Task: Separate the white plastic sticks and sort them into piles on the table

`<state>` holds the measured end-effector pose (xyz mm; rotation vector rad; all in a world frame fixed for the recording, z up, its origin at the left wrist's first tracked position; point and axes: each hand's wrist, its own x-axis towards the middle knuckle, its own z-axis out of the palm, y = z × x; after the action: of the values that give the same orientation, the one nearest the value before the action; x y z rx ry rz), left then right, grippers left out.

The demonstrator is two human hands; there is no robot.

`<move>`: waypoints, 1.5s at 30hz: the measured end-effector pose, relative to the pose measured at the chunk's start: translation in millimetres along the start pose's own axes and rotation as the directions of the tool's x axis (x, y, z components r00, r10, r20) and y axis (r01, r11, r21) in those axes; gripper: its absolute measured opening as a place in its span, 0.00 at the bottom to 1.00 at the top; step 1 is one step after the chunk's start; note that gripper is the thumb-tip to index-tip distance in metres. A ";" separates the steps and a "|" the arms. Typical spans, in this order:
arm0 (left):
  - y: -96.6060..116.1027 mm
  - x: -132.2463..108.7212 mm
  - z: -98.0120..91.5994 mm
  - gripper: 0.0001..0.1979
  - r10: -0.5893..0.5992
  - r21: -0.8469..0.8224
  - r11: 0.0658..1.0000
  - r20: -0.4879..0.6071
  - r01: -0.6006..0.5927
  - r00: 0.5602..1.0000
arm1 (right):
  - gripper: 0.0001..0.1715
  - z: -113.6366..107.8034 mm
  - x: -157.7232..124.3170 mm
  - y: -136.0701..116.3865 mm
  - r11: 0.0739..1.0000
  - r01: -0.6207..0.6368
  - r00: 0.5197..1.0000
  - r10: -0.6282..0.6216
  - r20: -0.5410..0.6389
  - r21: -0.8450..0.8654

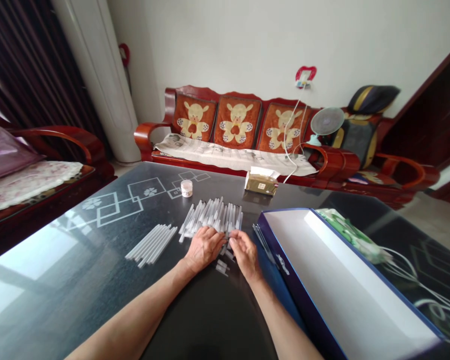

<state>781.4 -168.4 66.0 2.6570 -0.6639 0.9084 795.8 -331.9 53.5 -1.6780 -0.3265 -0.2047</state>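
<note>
My left hand (206, 248) is closed at the near edge of a pile of translucent white pen-like tubes (210, 212). Close by on its right, my right hand (245, 254) has its thumb and fingers pinched together. The fingertips of both hands almost meet, and whatever they grip is too small and blurred to name. Between the wrists lie several small clear pieces that look like pen caps (222, 267). To the left, a row of white tubes (152, 245) lies side by side. Thin dark rods (264, 243) rest beside my right hand.
A long blue box with a white inside (322, 270) stands on the right of the dark table (97, 280). Beyond it lie a green-and-white packet (350, 235) and white cables (408, 270). A small white tub (186, 188) and a tissue box (261, 181) stand at the back.
</note>
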 end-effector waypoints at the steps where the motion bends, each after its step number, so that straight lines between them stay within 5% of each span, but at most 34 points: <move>1: 0.0 0.1 0.6 0.14 -0.001 -0.003 1.000 0.008 0.001 1.000 | 0.16 0.8 0.0 -0.3 0.999 -0.016 1.000 0.016 -0.016 -0.033; 6: -0.5 -0.7 2.5 0.14 0.007 -0.026 1.000 0.024 -0.006 1.000 | 0.17 3.1 -0.9 -2.5 0.975 0.015 1.000 -0.017 -0.009 -0.220; 14: -1.8 0.8 0.2 0.13 -0.006 -0.017 1.000 -0.017 0.006 1.000 | 0.13 1.7 -0.8 -2.5 0.991 0.115 0.993 -0.113 0.035 -0.061; 19: -2.7 0.2 1.2 0.12 -0.004 -0.016 1.000 -0.021 0.003 1.000 | 0.14 4.2 -0.7 1.0 0.988 0.031 0.999 -0.035 -0.022 -0.151; 25: -3.2 -0.5 1.5 0.13 -0.004 -0.023 1.000 -0.017 0.004 1.000 | 0.11 4.5 -2.4 -0.4 0.975 0.165 0.986 -0.162 0.033 -0.149; 29: -2.6 -0.5 1.6 0.13 -0.008 -0.027 1.000 -0.032 0.008 0.999 | 0.17 4.8 -4.2 -1.9 0.991 0.091 0.996 -0.090 0.014 -0.102; 34: -2.3 -1.4 1.9 0.13 -0.003 -0.018 1.000 -0.012 0.003 1.000 | 0.14 5.6 -3.7 0.8 0.967 0.078 0.997 -0.079 0.008 -0.241; 45: -3.3 -2.2 3.0 0.14 -0.015 -0.007 1.000 0.018 0.015 1.000 | 0.14 5.8 -3.8 1.6 0.963 0.084 0.996 -0.090 -0.013 -0.256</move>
<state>783.0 -165.9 62.0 2.6630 -0.6486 0.8779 792.4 -326.6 50.0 -1.9152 -0.3680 -0.3442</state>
